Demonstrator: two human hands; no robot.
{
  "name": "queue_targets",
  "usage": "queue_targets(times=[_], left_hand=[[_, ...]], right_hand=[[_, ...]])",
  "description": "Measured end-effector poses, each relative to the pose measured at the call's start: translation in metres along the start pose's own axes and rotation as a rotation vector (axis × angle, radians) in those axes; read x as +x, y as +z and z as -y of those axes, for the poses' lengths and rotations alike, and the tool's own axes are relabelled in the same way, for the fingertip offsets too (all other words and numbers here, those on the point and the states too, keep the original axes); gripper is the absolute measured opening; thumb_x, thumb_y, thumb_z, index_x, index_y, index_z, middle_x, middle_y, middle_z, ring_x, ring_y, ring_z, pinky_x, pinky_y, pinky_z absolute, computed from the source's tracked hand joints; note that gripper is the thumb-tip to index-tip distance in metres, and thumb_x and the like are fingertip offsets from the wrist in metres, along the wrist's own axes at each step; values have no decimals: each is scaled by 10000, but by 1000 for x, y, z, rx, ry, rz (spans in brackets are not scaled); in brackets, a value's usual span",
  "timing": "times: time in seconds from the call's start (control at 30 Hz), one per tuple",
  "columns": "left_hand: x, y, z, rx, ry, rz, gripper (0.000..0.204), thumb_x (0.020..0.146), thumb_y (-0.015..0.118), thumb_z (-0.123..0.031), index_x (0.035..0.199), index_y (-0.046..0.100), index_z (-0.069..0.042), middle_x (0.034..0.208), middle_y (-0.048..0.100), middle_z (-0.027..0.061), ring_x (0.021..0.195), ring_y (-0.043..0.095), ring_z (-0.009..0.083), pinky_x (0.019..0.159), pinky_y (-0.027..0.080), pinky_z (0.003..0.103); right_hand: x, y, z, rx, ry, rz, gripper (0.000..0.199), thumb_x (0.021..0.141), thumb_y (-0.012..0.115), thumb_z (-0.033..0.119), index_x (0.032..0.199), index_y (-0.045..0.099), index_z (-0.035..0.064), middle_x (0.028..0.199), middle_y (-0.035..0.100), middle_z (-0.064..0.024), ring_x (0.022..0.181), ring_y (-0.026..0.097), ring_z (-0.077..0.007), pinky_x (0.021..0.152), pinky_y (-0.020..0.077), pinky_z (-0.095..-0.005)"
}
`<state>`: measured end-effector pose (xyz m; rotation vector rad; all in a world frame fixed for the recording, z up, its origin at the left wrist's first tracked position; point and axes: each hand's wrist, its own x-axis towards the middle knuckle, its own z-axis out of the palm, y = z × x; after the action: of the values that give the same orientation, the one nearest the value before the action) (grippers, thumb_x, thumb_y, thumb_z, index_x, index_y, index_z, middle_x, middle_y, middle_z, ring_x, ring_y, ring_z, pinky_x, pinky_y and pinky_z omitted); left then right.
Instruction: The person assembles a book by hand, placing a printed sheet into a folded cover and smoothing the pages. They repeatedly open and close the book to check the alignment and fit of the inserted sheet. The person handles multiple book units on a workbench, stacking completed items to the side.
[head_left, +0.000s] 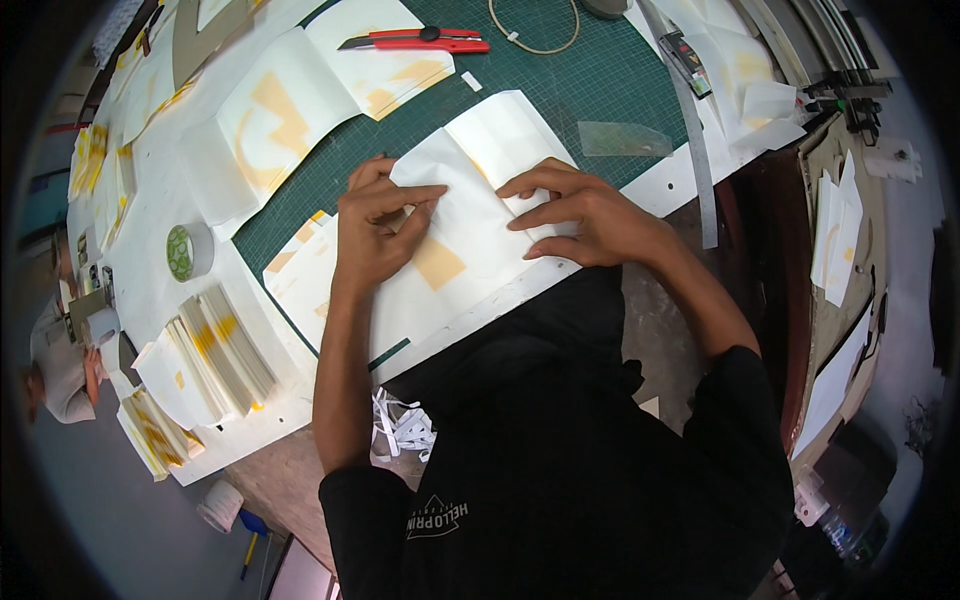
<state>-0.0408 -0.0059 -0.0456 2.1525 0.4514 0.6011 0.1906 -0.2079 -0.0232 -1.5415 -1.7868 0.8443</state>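
Observation:
A white sheet of paper [476, 220] with pale orange patches lies under both my hands at the front edge of the green cutting mat [540, 75]. It has a raised fold near the middle, and its right panel stands a little up. At its left side, my left hand [385, 225] is closed, thumb and forefinger pinched together on the paper. My right hand [600, 215] rests on the right part with its fingers apart, the fingertips touching the paper along the fold. Beyond the sheet lies a red cutter knife [425, 40] with its blade out, on another folded printed sheet [290, 120].
A roll of tape [190, 251] stands at the left, beyond a stack of folded sheets [215, 350]. A steel ruler [702, 165] and a clear plastic strip [625, 139] lie at the right. Paper offcuts [402, 425] are below the table edge. Another person [65, 365] is at the far left.

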Motion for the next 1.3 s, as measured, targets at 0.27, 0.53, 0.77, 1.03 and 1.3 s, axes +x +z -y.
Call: queue_targets(times=[0.27, 0.53, 0.77, 1.03, 1.3], left_hand=[[-1, 0, 1, -25, -24, 12, 299, 779, 734, 23, 1021, 871, -87, 567, 541, 16, 712, 527, 147, 1196, 370, 508], [3, 1, 1, 55, 79, -47, 330, 789, 822, -45, 1113, 837, -105, 759, 652, 83, 874, 616, 246, 1120, 456, 490], [3, -4, -16, 162, 85, -148, 602, 790, 780, -72, 1369, 630, -18, 1274, 622, 213, 1191, 603, 392, 1067, 458, 465], [-23, 13, -37, 530, 137, -224, 545, 822, 812, -125, 1344, 667, -70, 1434, 567, 223, 1299, 568, 411, 1115, 437, 554], [-64, 46, -71, 541, -53, 0, 569, 966, 765, -324, 1492, 628, -159, 1649, 425, 243, 1524, 390, 476, 1249, 293, 622]], right_hand=[[-1, 1, 2, -8, -2, -3, 339, 807, 905, 124, 1136, 830, 91, 1410, 659, -105, 1224, 622, -292, 1042, 548, -419], [-7, 1, 9, -264, -70, -28, 407, 823, 880, 165, 1220, 794, 144, 1463, 602, -108, 1343, 519, -321, 1082, 437, -475], [-4, -2, 19, -337, -60, 9, 485, 839, 873, 183, 1311, 764, 210, 1480, 578, -137, 1365, 490, -341, 1069, 394, -495], [0, -1, 17, -338, -18, 38, 519, 799, 893, 219, 1303, 786, 274, 1478, 554, -95, 1352, 483, -330, 1115, 408, -519], [-4, -1, 13, -352, -52, 43, 496, 834, 866, 210, 1319, 775, 252, 1479, 547, -120, 1334, 484, -353, 1119, 413, -509]])
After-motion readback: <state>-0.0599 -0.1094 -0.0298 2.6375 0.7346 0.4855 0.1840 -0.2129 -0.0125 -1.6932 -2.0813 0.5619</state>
